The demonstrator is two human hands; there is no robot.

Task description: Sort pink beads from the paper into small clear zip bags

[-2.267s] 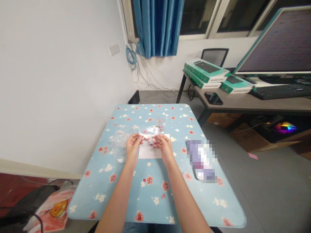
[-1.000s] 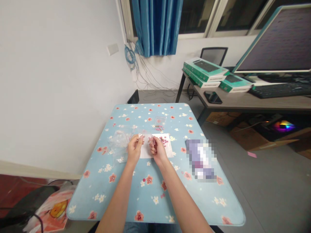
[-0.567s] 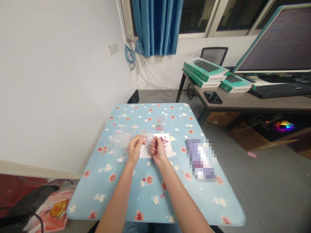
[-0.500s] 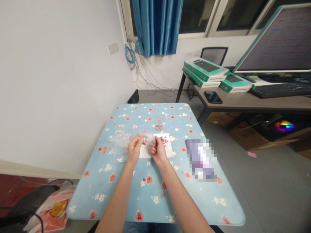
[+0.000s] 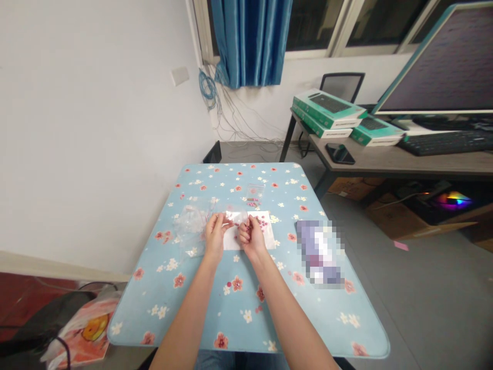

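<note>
A small clear plastic sachet (image 5: 237, 216) is held above the table, its edge apparently pinched by the fingertips of the left hand (image 5: 215, 237). The curled fingers of the right hand (image 5: 251, 234) are brought in close beside it, but whether they are clamped on the film cannot be told. Any contents of the sachet are too small to make out. Loose round pink beads (image 5: 262, 223) are left lying on a white rectangular paper card (image 5: 268, 241), at 1 o'clock from the right hand. A small clear bag of pink beads (image 5: 253, 194) lies at 12 o'clock, and a crumpled clear plastic bag (image 5: 189, 226) at 9 o'clock from the left hand.

A pale blue flower-printed table cover (image 5: 200, 308) also bears a blurred lilac-and-white packet (image 5: 319, 252) at 3 o'clock. At 1 o'clock, a grey-topped desk (image 5: 370, 165) carries green-and-white boxes (image 5: 327, 107) and a black keyboard (image 5: 447, 143). A blue curtain (image 5: 250, 36) hangs at 12 o'clock.
</note>
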